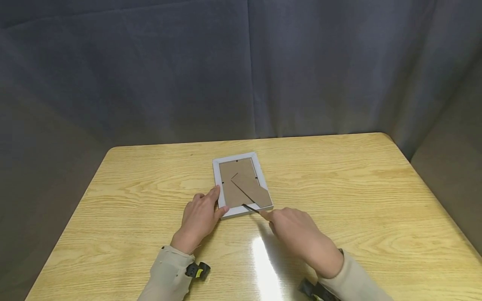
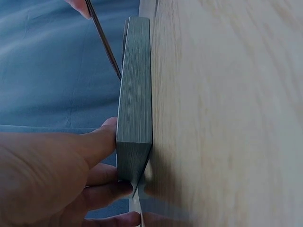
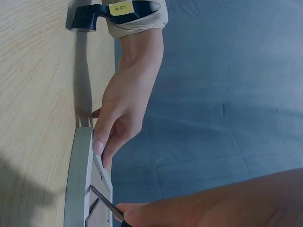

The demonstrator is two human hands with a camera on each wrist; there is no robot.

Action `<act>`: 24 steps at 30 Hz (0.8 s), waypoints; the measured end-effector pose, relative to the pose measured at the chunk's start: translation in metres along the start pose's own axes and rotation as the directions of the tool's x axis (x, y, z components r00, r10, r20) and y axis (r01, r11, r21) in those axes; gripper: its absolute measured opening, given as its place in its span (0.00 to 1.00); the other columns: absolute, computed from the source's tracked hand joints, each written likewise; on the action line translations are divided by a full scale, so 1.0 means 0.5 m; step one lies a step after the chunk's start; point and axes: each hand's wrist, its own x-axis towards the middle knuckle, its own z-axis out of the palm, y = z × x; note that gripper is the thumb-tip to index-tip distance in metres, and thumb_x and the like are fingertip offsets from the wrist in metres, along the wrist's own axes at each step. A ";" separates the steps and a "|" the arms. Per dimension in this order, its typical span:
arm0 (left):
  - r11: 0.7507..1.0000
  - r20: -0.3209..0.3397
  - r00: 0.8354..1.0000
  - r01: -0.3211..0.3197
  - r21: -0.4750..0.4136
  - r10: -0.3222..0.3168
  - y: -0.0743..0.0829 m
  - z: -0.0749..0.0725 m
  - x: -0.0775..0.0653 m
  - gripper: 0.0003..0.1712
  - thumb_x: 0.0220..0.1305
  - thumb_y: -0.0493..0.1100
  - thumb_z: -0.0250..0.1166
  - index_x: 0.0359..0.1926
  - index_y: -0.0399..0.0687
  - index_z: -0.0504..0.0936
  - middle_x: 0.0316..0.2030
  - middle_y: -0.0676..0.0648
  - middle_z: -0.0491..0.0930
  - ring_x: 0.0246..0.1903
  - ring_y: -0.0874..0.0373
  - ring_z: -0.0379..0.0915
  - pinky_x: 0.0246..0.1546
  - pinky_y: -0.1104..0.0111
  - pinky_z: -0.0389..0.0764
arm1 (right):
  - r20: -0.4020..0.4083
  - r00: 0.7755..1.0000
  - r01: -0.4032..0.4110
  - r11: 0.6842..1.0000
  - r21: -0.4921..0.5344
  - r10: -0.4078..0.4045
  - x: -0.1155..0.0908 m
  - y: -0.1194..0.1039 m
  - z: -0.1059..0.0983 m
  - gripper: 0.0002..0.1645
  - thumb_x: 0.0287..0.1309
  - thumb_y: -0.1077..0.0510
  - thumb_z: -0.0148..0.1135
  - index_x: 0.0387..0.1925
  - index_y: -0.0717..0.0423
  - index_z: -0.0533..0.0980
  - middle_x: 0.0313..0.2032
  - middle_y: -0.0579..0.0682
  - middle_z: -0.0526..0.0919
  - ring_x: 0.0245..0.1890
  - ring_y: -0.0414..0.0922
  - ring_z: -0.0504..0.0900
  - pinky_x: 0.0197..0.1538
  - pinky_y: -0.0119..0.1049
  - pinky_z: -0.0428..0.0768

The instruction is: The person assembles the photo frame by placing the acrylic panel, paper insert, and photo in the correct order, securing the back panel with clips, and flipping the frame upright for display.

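Observation:
A picture frame (image 1: 225, 212) with a pale grey border lies back side up on the table. Its brown backing board (image 1: 230, 193) carries a stand flap (image 1: 251, 187). The left hand (image 1: 199, 214) holds the frame's near left corner, thumb on the near border and fingers along the left side. From the right, the right hand (image 1: 297, 232) grips a slim dark metal tool (image 1: 251, 208), shown also as a dark shaft (image 3: 106, 202) in the right wrist view. The tool's tip meets the backing's near edge; its exact kind is unclear.
Small dark tabs (image 1: 237, 161) sit along the backing's other edges. Under the frame is a wood-grain table (image 1: 143, 184) with a bright reflection near the front. Dark grey curtains (image 1: 180, 79) hang behind and beside it. Both wrists wear black straps (image 1: 198, 270).

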 end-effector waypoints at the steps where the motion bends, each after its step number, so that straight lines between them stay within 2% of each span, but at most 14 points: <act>1: 1.000 -0.002 1.000 0.002 0.003 -0.002 -0.001 0.000 0.000 0.38 0.59 0.56 0.61 0.65 0.39 0.69 0.62 0.43 0.71 0.49 0.39 0.73 0.42 0.49 0.76 | 0.003 1.000 -0.002 1.000 -0.001 0.002 0.003 -0.002 0.001 0.26 0.55 0.67 0.52 0.52 0.45 0.80 0.12 0.42 0.54 0.15 0.38 0.53 0.15 0.32 0.57; 6: 1.000 0.037 0.999 0.011 -0.002 -0.011 0.001 0.001 -0.001 0.38 0.60 0.57 0.60 0.67 0.42 0.67 0.63 0.45 0.70 0.52 0.40 0.71 0.45 0.49 0.74 | 0.012 1.000 0.026 1.000 -0.010 -0.026 0.021 -0.014 0.013 0.22 0.55 0.66 0.55 0.50 0.48 0.81 0.12 0.42 0.58 0.15 0.39 0.56 0.14 0.34 0.63; 11: 1.000 0.062 0.998 0.008 -0.023 -0.007 0.009 0.004 0.001 0.39 0.60 0.58 0.59 0.68 0.45 0.66 0.64 0.46 0.69 0.53 0.41 0.70 0.46 0.48 0.73 | 0.010 1.000 0.023 0.999 -0.037 -0.022 0.032 -0.025 0.021 0.23 0.54 0.66 0.57 0.52 0.48 0.81 0.12 0.43 0.63 0.15 0.39 0.59 0.13 0.35 0.66; 18: 1.000 0.067 0.998 0.021 -0.022 -0.019 0.006 0.000 -0.001 0.39 0.60 0.58 0.59 0.69 0.45 0.65 0.65 0.46 0.68 0.55 0.41 0.69 0.47 0.47 0.73 | 0.001 1.000 0.007 0.999 0.032 -0.007 0.023 -0.018 0.009 0.24 0.56 0.65 0.53 0.53 0.45 0.80 0.12 0.42 0.54 0.15 0.39 0.54 0.14 0.33 0.59; 24: 0.999 0.074 0.997 0.027 -0.030 -0.025 0.008 -0.002 0.000 0.39 0.61 0.58 0.59 0.69 0.44 0.65 0.65 0.45 0.68 0.55 0.41 0.69 0.48 0.48 0.73 | 0.016 0.999 -0.036 0.998 0.058 0.035 0.003 0.004 -0.015 0.26 0.57 0.65 0.50 0.54 0.43 0.80 0.12 0.41 0.52 0.15 0.38 0.51 0.16 0.32 0.55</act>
